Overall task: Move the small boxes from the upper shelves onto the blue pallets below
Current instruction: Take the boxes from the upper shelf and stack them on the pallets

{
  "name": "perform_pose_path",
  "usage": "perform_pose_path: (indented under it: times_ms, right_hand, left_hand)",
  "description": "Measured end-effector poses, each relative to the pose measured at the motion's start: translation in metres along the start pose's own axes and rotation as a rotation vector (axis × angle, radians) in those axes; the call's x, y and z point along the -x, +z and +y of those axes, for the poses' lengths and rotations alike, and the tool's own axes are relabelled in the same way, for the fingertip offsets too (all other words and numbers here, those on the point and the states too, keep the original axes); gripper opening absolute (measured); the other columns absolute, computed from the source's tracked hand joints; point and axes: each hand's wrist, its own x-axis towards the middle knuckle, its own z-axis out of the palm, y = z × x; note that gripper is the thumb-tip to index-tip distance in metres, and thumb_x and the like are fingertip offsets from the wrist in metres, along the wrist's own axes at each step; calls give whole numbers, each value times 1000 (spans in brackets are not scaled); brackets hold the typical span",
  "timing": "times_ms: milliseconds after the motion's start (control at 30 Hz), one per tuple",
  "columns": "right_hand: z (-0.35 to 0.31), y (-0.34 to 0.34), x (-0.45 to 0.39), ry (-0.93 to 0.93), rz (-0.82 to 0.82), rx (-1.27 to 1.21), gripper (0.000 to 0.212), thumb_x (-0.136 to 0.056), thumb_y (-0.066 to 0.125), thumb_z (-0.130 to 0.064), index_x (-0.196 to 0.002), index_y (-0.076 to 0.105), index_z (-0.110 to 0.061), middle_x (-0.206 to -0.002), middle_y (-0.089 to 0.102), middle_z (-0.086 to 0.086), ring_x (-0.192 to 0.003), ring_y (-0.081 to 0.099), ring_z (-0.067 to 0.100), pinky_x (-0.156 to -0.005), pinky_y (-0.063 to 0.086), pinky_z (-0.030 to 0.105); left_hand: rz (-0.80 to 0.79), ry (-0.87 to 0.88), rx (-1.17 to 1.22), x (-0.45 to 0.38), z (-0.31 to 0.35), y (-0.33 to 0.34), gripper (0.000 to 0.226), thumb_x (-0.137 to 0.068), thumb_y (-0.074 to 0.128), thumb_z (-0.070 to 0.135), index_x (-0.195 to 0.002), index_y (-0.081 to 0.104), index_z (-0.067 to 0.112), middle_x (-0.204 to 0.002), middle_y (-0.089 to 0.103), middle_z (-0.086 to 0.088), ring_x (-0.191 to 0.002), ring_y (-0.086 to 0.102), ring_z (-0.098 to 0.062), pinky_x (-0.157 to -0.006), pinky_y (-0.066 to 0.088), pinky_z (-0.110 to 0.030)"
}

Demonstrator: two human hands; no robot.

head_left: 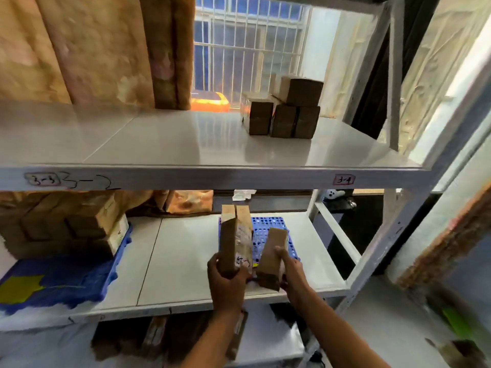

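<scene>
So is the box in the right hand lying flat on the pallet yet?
No. The box is tilted, gripped by the right hand above the blue pallet.

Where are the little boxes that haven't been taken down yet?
In the head view, the remaining boxes sit stacked at the right back of the upper shelf, before the barred window.

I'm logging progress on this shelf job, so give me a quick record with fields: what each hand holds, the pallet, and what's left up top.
left hand: grips two boxes held together
right hand: grips single box
blue pallet: on lower shelf, under the held boxes
upper shelf: four small boxes remain, one stacked on top
shelf label: reads 3-4
</scene>
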Motion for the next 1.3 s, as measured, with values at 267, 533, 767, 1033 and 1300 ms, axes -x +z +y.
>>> perform_pose_path:
  times_ms: [267,533,767,1033,1300]
  right_hand:
    - [-17,15,-100,86,172,41,56,-91,61,-58,-117,63,-8,-109,69,17,-95,70,37,-86,61,55]
    - [-33,58,-181,1,133,305,47,-94,57,-55,-111,65,-11,-93,61,4,-88,56,26,-69,40,34]
    - [-38,74,-210,-80,113,295,35,-100,55,-43,-117,68,-16,-99,64,2,-86,55,20,-72,47,34]
    - [-60,64,-115,-454,126,162,52,-87,51,-67,-121,61,-28,-114,67,-3,-106,65,17,-89,56,41]
    - [-60,1,-114,-285,72,-72,67,-88,80,-35,-143,45,-20,-123,71,10,-99,77,23,-74,62,30]
  left_hand:
    - [42,11,-14,-82,-4,3,59,-80,81,23,-130,50,28,-125,62,-1,-108,66,-20,-82,58,-28]
    - [61,31,-91,-116,-15,18,67,-72,75,42,-132,46,37,-128,61,4,-108,66,-13,-84,62,-32]
    - [20,131,-104,-118,-17,34,68,-71,77,39,-132,48,32,-126,60,3,-107,66,-15,-82,63,-41]
    - [-58,313,-217,-104,-9,76,74,-79,82,38,-140,44,23,-132,53,1,-111,55,-10,-86,60,-28]
    - [-533,447,-247,-85,-22,123,64,-81,77,15,-139,51,15,-133,57,-1,-121,57,-12,-101,53,-39]
